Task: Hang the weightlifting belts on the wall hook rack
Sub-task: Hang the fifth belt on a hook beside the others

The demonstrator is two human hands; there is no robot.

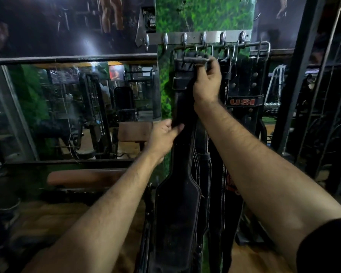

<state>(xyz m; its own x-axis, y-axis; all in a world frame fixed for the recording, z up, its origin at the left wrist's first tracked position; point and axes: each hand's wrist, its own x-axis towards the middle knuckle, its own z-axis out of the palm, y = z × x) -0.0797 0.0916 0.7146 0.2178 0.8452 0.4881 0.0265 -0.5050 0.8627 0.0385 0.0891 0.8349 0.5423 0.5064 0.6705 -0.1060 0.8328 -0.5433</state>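
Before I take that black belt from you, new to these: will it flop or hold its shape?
Probably fairly stiff: the black belt hangs straight below the left hand without sagging. The metal buckle in the right hand likely makes the top heavy. The thick stitched leather looks easy to grip.

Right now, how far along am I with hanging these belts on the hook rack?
Already done: at least one belt, the USI belt, hangs by its buckle from the hook rack. In hand: the right hand holds the buckle of a black belt just below the hooks, while the left hand grips its strap. Left: getting that buckle onto a hook. The two leftmost hooks look free.
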